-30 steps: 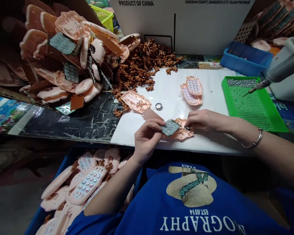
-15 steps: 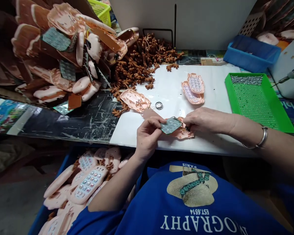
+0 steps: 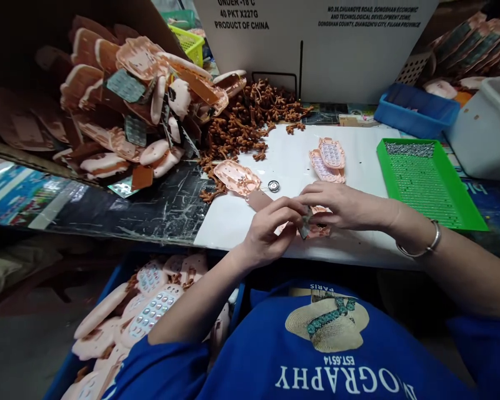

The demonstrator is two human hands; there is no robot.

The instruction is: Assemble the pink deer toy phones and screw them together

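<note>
My left hand and my right hand meet over the near part of the white work sheet. Between their fingertips is a small green circuit board, tilted up on edge and partly covered by the fingers. Both hands are closed on it. Under them lies a pink plastic toy phone shell, mostly hidden by the hands. Just beyond my left hand are a second open pink shell, a flat brown piece and a small round speaker with thin wires.
Stacked pink keypad shells lie farther back. A green tray of screws stands right. Brown branch-like parts are heaped behind, beside a carton of shells. A blue bin of assembled toy phones sits below left; a blue basket stands back right.
The circuit board has turned from lying nearly flat to standing on edge. My right hand has come left from the shell onto the board, and my left hand has shifted right. The view has tilted up slightly.
</note>
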